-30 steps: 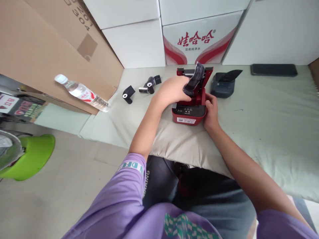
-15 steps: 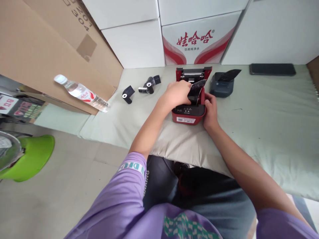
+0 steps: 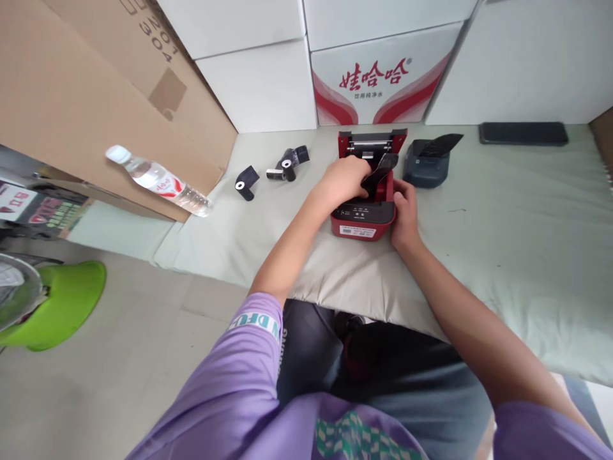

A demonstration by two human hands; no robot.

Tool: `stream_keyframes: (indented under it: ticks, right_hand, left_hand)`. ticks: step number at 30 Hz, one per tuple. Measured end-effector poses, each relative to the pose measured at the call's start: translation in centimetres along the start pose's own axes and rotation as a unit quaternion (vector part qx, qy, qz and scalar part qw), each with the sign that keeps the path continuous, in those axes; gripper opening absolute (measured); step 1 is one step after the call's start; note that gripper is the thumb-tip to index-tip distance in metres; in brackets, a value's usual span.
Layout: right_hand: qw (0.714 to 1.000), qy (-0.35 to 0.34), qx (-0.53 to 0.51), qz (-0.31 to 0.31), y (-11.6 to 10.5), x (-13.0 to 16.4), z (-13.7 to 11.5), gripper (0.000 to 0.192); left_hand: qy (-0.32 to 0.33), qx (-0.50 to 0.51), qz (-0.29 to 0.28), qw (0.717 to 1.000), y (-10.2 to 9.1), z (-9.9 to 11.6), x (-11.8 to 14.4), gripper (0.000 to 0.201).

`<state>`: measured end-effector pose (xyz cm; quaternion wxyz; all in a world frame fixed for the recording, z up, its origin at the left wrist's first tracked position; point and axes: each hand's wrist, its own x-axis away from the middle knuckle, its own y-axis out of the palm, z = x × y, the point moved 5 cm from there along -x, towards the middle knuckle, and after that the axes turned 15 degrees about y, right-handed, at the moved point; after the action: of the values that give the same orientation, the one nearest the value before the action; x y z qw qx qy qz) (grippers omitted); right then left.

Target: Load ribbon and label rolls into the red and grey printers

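A red and black label printer stands on the pale green cloth with its lid tipped up at the back. My left hand reaches into the printer from the left, its fingers closed at a strip of black ribbon whose loose end sticks up and curls to the right. The fingertips and the lower part of the ribbon are hidden inside. Against the printer's right side, my right hand is wrapped round the casing and steadies it.
A small dark printer with a black strip sits just right. Black ribbon rolls and another roll lie to the left, near a water bottle. A black phone lies at back right. White boxes line the back.
My left hand has shifted slightly within the printer. The ribbon's free end has bent over and turned to the right. My right hand stays in place.
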<state>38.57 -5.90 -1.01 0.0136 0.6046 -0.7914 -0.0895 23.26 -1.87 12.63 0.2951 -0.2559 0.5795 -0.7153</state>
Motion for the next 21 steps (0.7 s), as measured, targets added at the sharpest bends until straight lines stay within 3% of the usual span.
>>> stream_keyframes:
  ticks: [11,15,21]
  right_hand:
    - [1.000,0.007,0.003,-0.011,0.1,0.2,0.3,0.061]
    - [1.000,0.000,0.009,-0.013,0.1,0.2,0.3,0.059]
    - [1.000,0.007,0.001,-0.009,-0.1,0.1,0.3,0.062]
  left_hand:
    - [-0.009,0.014,0.007,1.000,-1.1,-0.1,1.5,0.022]
    - [-0.024,-0.012,0.013,1.000,-1.0,0.6,1.3,0.030]
    - [-0.018,-0.014,-0.030,0.999,0.2,0.3,0.5,0.046]
